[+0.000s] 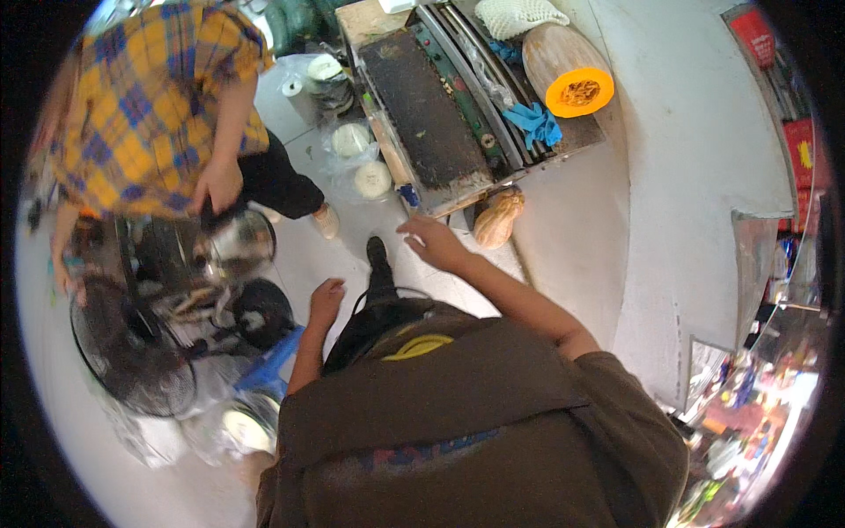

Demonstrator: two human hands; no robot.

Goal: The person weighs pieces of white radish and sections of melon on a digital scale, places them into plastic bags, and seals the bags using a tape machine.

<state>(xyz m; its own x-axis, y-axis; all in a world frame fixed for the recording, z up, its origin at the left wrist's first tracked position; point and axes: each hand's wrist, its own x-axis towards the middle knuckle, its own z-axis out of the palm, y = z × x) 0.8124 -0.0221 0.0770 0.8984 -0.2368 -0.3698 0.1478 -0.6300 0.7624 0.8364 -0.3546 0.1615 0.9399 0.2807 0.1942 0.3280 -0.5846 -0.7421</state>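
My right hand (432,243) hangs in the air below the near corner of a low wooden-edged table (429,212), fingers loosely bent and apart, with nothing in it. My left hand (327,300) is held low at my left side; its fingers are curled and nothing shows in them, though the palm is hidden. A tan, long-necked squash (500,221) lies beside the table's near end. On the table rest a large cut pumpkin (568,69) with orange flesh, a blue glove (535,124) and a white foam net (518,16).
A person in a plaid shirt (152,105) stands at the left by a black mesh fan guard (125,343). Plastic-wrapped pale round items (373,179) sit on the floor left of the table. A blue object (270,363) lies near my left arm. A wall (673,165) is at the right.
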